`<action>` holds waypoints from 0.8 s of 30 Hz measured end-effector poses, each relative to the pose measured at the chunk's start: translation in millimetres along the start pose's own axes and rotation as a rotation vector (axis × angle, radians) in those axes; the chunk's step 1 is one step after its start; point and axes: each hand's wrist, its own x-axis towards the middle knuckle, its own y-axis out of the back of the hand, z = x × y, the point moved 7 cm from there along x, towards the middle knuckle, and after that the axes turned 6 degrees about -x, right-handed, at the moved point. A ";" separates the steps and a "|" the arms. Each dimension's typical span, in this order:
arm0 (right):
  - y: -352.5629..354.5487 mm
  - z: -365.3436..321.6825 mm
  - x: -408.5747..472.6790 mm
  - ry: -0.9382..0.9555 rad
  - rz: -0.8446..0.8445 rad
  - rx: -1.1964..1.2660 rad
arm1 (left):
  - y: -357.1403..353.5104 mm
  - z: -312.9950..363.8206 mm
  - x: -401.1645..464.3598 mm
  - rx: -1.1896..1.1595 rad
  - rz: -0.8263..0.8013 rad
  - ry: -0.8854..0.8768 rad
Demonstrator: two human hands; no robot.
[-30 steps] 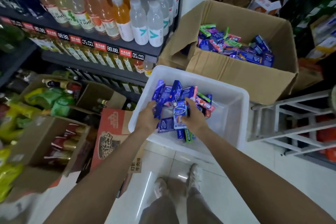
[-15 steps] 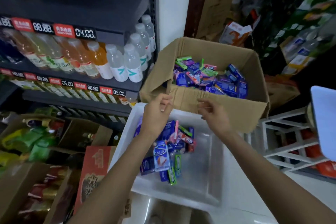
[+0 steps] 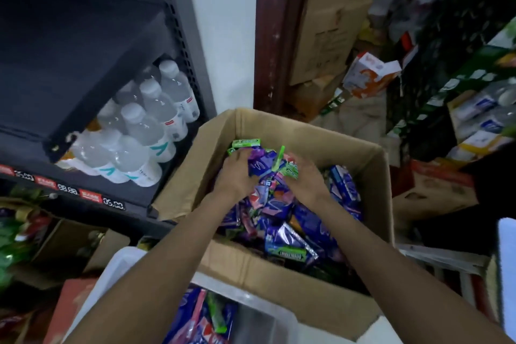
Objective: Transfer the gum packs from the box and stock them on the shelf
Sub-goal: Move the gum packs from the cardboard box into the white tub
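An open cardboard box (image 3: pixel 279 282) holds a heap of gum packs (image 3: pixel 290 229) in blue, purple, green and pink wrappers. Both my hands are down inside it. My left hand (image 3: pixel 237 173) and my right hand (image 3: pixel 304 184) close from either side around a bunch of gum packs (image 3: pixel 269 170) at the top of the heap. A white plastic tub (image 3: pixel 117 268) below the box has more gum packs (image 3: pixel 201 321) in it. The dark shelf (image 3: pixel 92 44) stands at the left.
Water bottles (image 3: pixel 145 134) fill the shelf beside the box, with price tags (image 3: pixel 89 197) along its edge. Open cartons of goods (image 3: pixel 69 243) sit on the floor at lower left. Boxes and clutter (image 3: pixel 368 75) lie behind. A metal frame (image 3: pixel 446 260) is at right.
My hands let go of the packs in the white tub, rose over the cardboard box's near flap, and now reach into the box around a bunch of packs. The view tilted up.
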 end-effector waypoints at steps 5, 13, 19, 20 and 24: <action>-28.3 14.6 46.5 -0.098 -0.133 0.062 | -23.5 -28.4 21.2 0.190 -0.068 0.113; -46.7 23.5 65.0 -0.277 -0.059 0.323 | -24.2 -28.8 29.0 0.062 -0.021 0.043; -37.9 27.9 63.5 -0.363 0.048 0.443 | -23.1 -18.2 22.3 -0.078 -0.040 -0.062; -37.2 28.7 62.3 -0.381 0.039 0.455 | -22.6 -16.0 22.0 -0.084 -0.036 -0.071; -38.5 31.1 56.8 -0.411 0.007 0.511 | -18.4 -11.9 23.7 -0.118 -0.013 -0.083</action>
